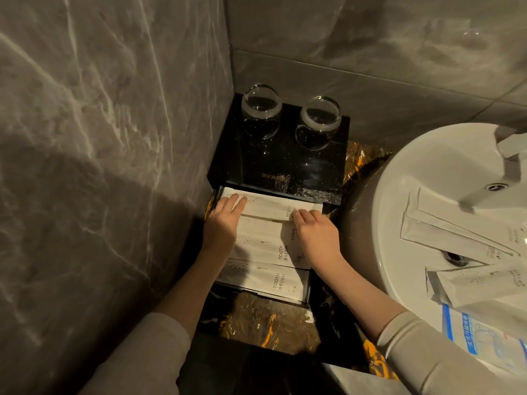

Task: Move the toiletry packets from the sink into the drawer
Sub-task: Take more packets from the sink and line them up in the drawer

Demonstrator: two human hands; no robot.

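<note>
Against the grey marble wall corner: one black glossy drawer box (288,163), its drawer (306,283) pulled open toward the viewer, standing on a dark stone counter (265,323) with orange veining.

On the box top: two clear glasses (261,109), side by side, apparently set mouth down, though the glare makes this uncertain.

Inside the drawer: pale toiletry packets laid crosswise, overlapping front to back. Nearest packet (265,277) printed TOOTH BRUSH; a second toothbrush packet (261,246) behind it; a packet marked COMB (291,235) partly under the right hand; the rearmost packet (271,205) lies against the back of the opening, just under the box's front edge.

Left hand (224,223): palm down on the left end of the stack, fingers extended and close together, tips resting on the rearmost packet. No pinch visible.

Right hand (315,232): palm down on the right end, fingers curled, tips touching the rearmost packet's right end; whether they pinch it or only press cannot be told.

Both forearms bare, light sleeves pushed back.

Right of the box: white round sink (399,201), with a faucet (496,172) over the basin. Lying in the basin: several more long pale packets (445,226), plus a blue-and-white printed sachet (482,332) at the near rim.
</note>
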